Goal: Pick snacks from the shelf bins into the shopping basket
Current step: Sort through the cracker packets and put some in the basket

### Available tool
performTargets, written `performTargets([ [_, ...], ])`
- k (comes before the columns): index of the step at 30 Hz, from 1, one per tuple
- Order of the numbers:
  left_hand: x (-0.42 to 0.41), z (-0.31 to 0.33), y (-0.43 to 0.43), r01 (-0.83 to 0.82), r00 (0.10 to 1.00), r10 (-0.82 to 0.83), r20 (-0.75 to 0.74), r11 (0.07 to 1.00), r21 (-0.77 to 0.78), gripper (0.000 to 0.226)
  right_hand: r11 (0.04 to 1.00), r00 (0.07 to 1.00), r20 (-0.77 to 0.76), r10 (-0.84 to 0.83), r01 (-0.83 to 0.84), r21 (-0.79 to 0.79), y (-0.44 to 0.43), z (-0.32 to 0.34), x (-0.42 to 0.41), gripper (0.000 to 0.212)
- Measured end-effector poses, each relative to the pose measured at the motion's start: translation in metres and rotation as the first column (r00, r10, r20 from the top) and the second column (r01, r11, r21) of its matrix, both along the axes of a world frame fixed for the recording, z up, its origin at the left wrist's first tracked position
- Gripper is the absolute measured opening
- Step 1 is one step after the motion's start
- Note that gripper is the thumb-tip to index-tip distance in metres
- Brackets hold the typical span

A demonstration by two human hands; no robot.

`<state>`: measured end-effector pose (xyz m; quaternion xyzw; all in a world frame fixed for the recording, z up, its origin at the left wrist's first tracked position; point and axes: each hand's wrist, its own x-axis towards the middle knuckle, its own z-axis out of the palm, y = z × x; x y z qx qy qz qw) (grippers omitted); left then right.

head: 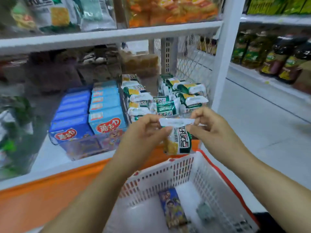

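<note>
Both hands up at centre, just above the far rim of the white slotted plastic basket w/ orange-red edge (168, 169). Left hand (144, 126) & right hand (210, 126) each pinch one end of the white crimped top seam of a green-white-yellow plastic snack packet (178, 142). The packet hangs down between them, its bottom just over the basket's far wall, not inside yet.

Beyond the hands, on the lower shelf: a clear bin of matching green-white packets (168, 98), piled loosely. Left of it, a row of light-blue cardboard boxes w/ red logo (107, 106), then darker blue boxes (72, 111) further left.

In the basket, on the floor of it: a flat blue-purple printed packet (173, 209) near centre, & a small grey-green item (204, 211) to its right, too blurred to tell what.

Orange shelf front (50, 187) runs along near left. Upper shelf holds orange-wrapped snacks (168, 9). Far right, a separate shelf w/ dark bottles w/ green-yellow labels (272, 59).
</note>
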<state>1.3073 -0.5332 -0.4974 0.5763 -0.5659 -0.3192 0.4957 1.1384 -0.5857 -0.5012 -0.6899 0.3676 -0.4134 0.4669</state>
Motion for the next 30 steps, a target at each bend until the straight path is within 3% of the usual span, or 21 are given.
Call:
performTargets([
  [8,-0.002,-0.028,-0.002,-0.013,0.987,0.032,-0.156,0.993,0.120,0.007,0.979,0.998,0.062,0.007,-0.019,0.204,-0.005,-0.027,-0.001,0.013],
  [11,-0.003,-0.034,-0.003,-0.046,0.973,0.083,-0.216,0.984,0.170,0.006,0.918,0.990,0.004,0.144,-0.135,0.373,-0.006,-0.030,-0.003,0.039],
  [14,-0.006,-0.037,-0.002,-0.032,0.939,0.114,-0.325,0.968,0.249,0.014,0.888,0.968,-0.074,0.241,-0.190,0.418,-0.003,-0.035,-0.002,0.031],
  [20,-0.003,-0.047,0.010,0.172,0.848,0.082,-0.524,0.892,0.418,0.030,0.775,0.980,0.200,0.013,-0.137,0.617,-0.003,-0.037,-0.004,0.030],
  [24,-0.006,-0.046,0.019,0.192,0.810,0.089,-0.580,0.894,0.405,0.025,0.766,0.983,0.183,-0.011,-0.109,0.633,0.001,-0.039,-0.002,0.026],
  [28,-0.003,-0.046,0.021,0.167,0.846,0.095,-0.525,0.888,0.429,0.024,0.745,0.978,0.206,-0.023,-0.121,0.656,0.004,-0.040,0.000,0.045],
  [30,0.000,-0.046,0.020,0.175,0.850,0.089,-0.518,0.882,0.438,0.021,0.723,0.974,0.227,-0.024,-0.140,0.676,0.003,-0.040,0.000,0.040],
])
